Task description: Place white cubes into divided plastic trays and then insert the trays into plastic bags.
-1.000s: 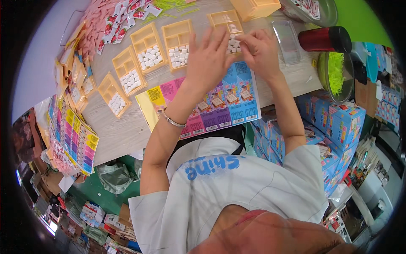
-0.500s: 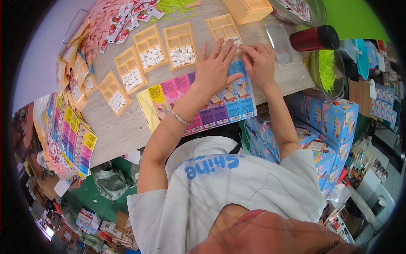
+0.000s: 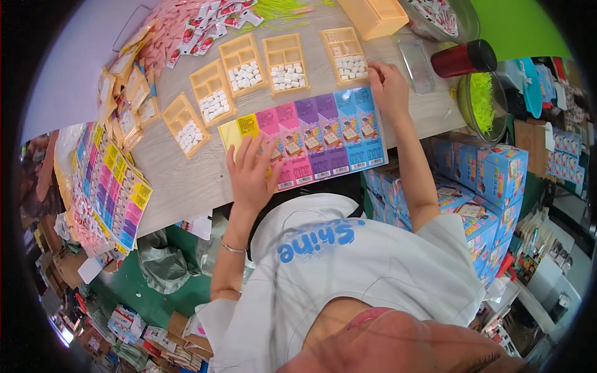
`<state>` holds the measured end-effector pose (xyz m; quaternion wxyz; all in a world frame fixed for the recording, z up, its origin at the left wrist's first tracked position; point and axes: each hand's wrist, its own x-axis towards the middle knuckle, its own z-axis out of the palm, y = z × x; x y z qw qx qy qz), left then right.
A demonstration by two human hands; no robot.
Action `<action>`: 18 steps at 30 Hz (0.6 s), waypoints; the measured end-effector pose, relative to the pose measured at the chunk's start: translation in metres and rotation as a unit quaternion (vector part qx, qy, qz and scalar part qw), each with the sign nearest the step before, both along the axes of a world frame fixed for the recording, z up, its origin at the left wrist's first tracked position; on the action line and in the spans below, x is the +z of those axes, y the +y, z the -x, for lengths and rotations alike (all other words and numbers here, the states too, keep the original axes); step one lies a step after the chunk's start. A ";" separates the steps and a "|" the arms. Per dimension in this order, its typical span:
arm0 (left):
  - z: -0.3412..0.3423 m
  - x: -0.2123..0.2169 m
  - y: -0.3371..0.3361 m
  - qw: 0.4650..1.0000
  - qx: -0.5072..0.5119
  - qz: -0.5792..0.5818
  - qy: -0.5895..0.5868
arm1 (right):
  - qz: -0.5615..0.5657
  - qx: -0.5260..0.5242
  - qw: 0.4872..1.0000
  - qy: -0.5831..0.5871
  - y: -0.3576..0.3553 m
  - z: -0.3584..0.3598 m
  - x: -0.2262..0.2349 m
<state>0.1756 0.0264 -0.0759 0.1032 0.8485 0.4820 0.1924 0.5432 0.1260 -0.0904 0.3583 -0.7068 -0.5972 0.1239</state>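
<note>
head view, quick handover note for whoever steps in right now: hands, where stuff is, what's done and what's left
Left hand: flat, fingers spread on the yellow end of the row of coloured cards, holding nothing.
Right hand: at the blue end of the row, fingertips by the nearest yellow tray; grip unclear.
Things: five shallow yellow trays in an arc above the cards on the wooden table, each with white pieces in one compartment. A deeper yellow box sits behind them.
Done: white pieces loaded in all five trays.
Left: the other tray compartments look empty; the cards lie flat, unused.
</note>
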 end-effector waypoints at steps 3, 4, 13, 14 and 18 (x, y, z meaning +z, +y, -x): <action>-0.006 0.000 -0.016 0.997 0.039 0.050 0.036 | 0.025 0.010 0.999 -0.032 0.008 0.007 0.001; -0.007 -0.002 -0.019 0.996 0.055 0.048 0.044 | 0.032 0.026 0.998 -0.052 0.009 0.009 0.002; -0.009 -0.005 -0.019 0.993 0.102 0.036 0.054 | -0.054 0.050 0.997 0.011 0.029 0.017 0.033; -0.008 -0.004 -0.018 0.993 0.095 0.041 0.056 | -0.059 0.055 0.997 0.008 0.046 0.021 0.050; -0.004 0.004 -0.021 0.993 0.087 0.060 0.056 | -0.349 0.166 0.907 -0.168 0.175 0.044 0.117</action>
